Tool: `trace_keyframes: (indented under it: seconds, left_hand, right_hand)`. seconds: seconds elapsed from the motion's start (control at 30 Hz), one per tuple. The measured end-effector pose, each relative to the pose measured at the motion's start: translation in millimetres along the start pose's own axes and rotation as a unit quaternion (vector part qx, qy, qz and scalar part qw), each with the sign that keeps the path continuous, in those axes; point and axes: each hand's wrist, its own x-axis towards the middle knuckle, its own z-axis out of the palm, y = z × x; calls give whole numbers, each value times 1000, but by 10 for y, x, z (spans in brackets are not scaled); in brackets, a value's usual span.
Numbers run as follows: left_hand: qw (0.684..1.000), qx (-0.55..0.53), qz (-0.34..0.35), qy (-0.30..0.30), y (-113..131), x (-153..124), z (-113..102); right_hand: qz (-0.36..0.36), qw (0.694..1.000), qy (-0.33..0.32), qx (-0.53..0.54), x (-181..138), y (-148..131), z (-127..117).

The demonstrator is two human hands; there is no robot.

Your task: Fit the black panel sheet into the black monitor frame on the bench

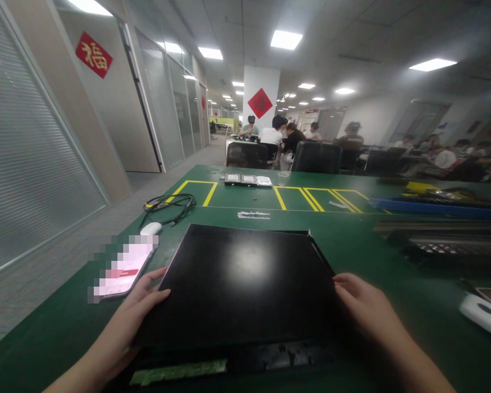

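Observation:
A flat black panel [245, 281], like a laptop lid or case cover, lies on the green table [352, 240] right in front of me. My left hand [137, 308] grips its left edge, thumb on top and fingers under the side. My right hand [362, 305] holds the right edge, fingers curled against it. Under the panel's near edge a strip of green circuit board [175, 372] and dark parts show.
A phone [123, 270] lies left of the panel, with a white mouse [150, 228] and a black cable [169, 206] beyond. Small drives [248, 179] sit by yellow floor-tape lines. A keyboard-like stack [450, 245] and a white device [485, 314] are at right. People sit at desks far behind.

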Motion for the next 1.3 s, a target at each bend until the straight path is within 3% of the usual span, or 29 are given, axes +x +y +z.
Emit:
trace_keyframes:
  seconds: [1.0,1.3]
  left_hand:
    - [1000,-7,16,-1,-11,-6,-24]
    - [996,41,76,6,-65,99,-170]
  right_hand:
    - [-4,1000,-6,-6,13,6,-19]
    - [-6,1000,2,12,-6,-41,-25]
